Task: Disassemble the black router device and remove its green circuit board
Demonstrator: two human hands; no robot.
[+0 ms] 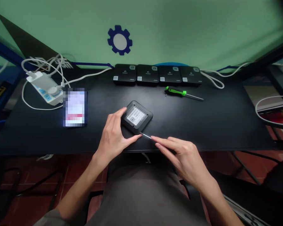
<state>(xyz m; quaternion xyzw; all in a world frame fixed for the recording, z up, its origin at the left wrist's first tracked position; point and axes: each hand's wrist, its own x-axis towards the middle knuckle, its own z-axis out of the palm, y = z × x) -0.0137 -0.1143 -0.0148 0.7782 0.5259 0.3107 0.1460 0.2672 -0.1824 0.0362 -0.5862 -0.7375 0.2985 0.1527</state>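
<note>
A black square set-top box (pixel 143 123) lies label side up on the table, turned cornerwise. My left hand (pixel 112 133) grips it, fingers at its left corner and thumb by the near corner. Between the thumb and fingertips of my right hand (pixel 179 152) is a thin metal-shafted tool (pixel 146 136). Its tip meets the box's edge at the near corner, close to my left thumb; the handle is hidden in my palm. Beyond the box, a green and black screwdriver (pixel 176 91) rests on the table, with a few small screws (pixel 165 94) beside its handle.
Several similar black boxes (pixel 124 73) stand in a row along the back of the black table (pixel 96 138). At the left are a phone (pixel 74 108) with a blurred screen and a white power strip (pixel 46 88) with tangled cables. Another white cable (pixel 213 80) lies back right.
</note>
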